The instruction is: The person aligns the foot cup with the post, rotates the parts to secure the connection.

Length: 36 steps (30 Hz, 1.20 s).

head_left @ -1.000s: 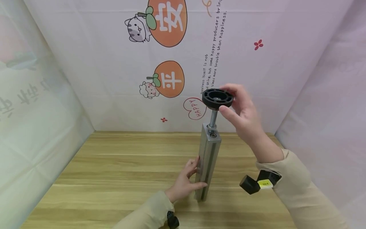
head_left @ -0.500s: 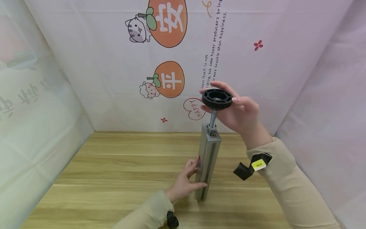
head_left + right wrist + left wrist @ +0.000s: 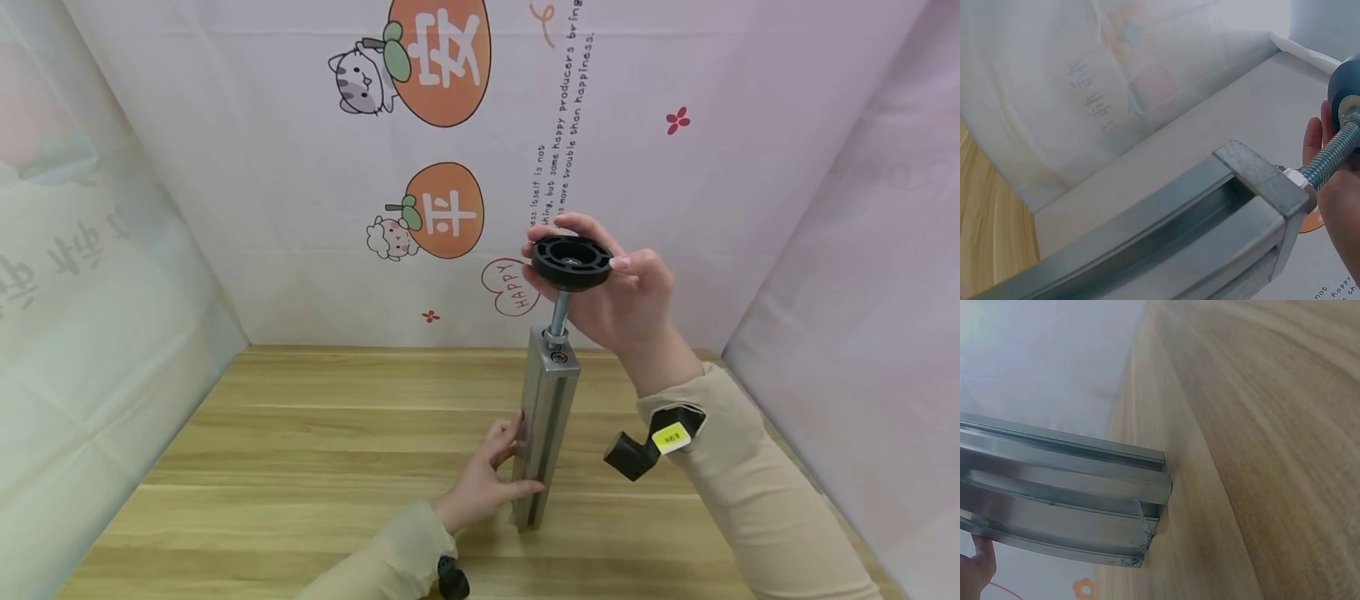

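A slotted aluminium profile (image 3: 543, 433) stands upright, leaning slightly, on the wooden table. My left hand (image 3: 480, 487) grips it low down, thumb across the near side and fingers on the left. From its top end a threaded rod (image 3: 559, 312) rises through a nut (image 3: 1300, 182) to a round black levelling foot (image 3: 564, 277), its hollow face turned up. My right hand (image 3: 630, 304) holds this foot by the rim, thumb at the right edge and fingers reaching round behind to the left. In the left wrist view, the profile's lower end (image 3: 1147, 534) meets the tabletop and has a ragged bit of film.
The wooden table (image 3: 322, 450) runs back to a white printed cloth (image 3: 300, 208) hanging behind it. Cloth walls also close off the left (image 3: 97, 333) and right (image 3: 847, 292) sides. A wrist camera (image 3: 641, 450) juts out from the right sleeve.
My right hand has shifted left, its fingers going from the foot's right side to round behind it, with only a slight further shift lately. The left hand and profile have stayed put.
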{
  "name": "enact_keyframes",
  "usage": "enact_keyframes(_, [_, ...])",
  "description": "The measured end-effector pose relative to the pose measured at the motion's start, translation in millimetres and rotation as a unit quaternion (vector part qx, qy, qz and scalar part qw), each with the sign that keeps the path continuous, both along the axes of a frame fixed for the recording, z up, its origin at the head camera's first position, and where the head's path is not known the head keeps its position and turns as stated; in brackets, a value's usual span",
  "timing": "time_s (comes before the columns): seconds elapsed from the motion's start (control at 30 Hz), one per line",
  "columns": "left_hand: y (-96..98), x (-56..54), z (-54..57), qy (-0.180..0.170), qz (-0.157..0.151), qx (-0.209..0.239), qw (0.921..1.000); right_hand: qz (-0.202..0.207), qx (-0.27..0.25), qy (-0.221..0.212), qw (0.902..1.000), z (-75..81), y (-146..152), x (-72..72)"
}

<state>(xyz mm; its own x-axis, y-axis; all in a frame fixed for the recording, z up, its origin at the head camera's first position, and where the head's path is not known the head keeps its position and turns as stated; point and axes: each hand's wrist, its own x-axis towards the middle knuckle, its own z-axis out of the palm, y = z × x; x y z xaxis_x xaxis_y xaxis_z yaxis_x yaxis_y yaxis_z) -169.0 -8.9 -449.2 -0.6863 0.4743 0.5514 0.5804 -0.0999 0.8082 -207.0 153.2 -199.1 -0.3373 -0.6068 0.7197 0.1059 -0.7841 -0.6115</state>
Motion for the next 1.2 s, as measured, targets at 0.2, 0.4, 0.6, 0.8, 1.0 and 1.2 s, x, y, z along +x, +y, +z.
enact_keyframes(0.2, [-0.6, 2.2, 1.4, -0.020, 0.001, -0.007, 0.9998, 0.001, -0.002, 0.013, 0.9999, -0.1, -0.1, 0.7])
enact_keyframes(0.4, [-0.8, 2.1, 0.3, -0.014, 0.001, -0.003, 0.9999, -0.001, -0.004, 0.022, 0.9998, -0.8, -0.8, -0.5])
enact_keyframes(0.6, [-0.3, 1.4, -0.8, -0.007, -0.001, 0.000, 1.0000, -0.015, -0.003, 0.038, 0.9992, -1.6, -0.6, -1.1])
enact_keyframes(0.8, [-0.7, 2.5, 1.3, -0.009, 0.001, -0.001, 1.0000, -0.115, 0.037, 0.101, 0.9875, 0.5, 4.1, 0.0])
enact_keyframes(1.0, [-0.2, 2.4, 0.4, -0.002, 0.000, -0.001, 1.0000, -0.214, 0.090, 0.135, 0.9632, 6.6, 14.0, 0.5])
enact_keyframes(1.2, [-0.1, 1.9, 0.3, 0.002, 0.003, -0.002, 1.0000, -0.308, 0.137, 0.160, 0.9276, 12.0, 20.1, 5.8])
